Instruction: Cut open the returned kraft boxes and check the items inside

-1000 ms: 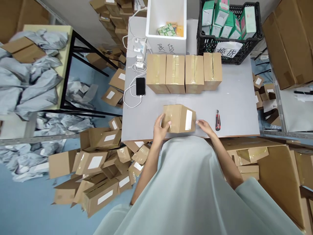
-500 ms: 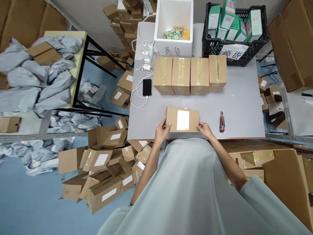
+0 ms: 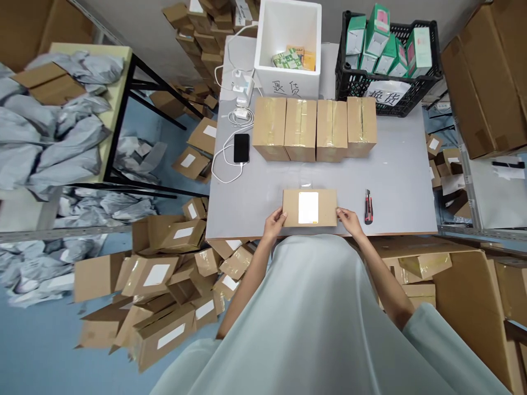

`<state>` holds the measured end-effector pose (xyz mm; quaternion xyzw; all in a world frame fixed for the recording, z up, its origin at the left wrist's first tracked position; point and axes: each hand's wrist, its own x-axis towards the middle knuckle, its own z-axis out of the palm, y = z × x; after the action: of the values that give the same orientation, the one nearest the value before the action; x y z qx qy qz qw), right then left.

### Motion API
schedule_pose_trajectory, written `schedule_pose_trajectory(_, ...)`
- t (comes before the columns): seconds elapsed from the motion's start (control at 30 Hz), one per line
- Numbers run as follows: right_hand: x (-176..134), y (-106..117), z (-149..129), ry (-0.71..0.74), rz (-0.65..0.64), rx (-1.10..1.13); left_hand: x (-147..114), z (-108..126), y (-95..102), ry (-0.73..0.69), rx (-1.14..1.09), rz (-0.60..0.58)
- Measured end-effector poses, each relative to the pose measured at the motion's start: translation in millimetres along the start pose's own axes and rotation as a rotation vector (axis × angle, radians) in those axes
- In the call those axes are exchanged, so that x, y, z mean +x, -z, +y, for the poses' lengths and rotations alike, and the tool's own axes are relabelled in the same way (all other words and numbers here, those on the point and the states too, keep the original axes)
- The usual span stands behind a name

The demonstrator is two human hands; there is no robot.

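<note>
A brown cardboard box (image 3: 290,208) with a white label (image 3: 308,207) facing up lies at the front edge of the grey table (image 3: 395,175). My left hand (image 3: 274,224) grips its left end, thumb near the edge. At the opposite end, the fingers of my right hand (image 3: 349,220) are closed on the box. To the right of that hand lies a red and black utility knife (image 3: 368,207). Behind the box, several taped cardboard boxes (image 3: 301,129) stand in a row.
A white foam box (image 3: 288,82) and a black crate (image 3: 387,99) of green cartons stand at the back. A phone (image 3: 241,148) on a cable lies left. Opened boxes (image 3: 164,329) cover the floor at left; a large carton (image 3: 465,307) stands at right, below the table.
The labelled box has straightened and now lies level between my hands. My view has shifted slightly, moving the surroundings left in the picture.
</note>
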<state>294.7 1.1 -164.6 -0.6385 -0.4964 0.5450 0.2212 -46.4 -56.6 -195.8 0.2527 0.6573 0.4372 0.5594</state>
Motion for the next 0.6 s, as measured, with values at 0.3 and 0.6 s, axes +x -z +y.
schedule_pose_trajectory(0.3,20.5,-9.8,5.6,-0.220,-0.134,0.245,-0.9,-4.4,18.8,0.161,-0.117,0.170)
schedule_pose_trajectory(0.6,26.8,-35.3,-34.5,-0.033,-0.349,0.355,-2.7,28.1,22.8,-0.110,0.212,0.371)
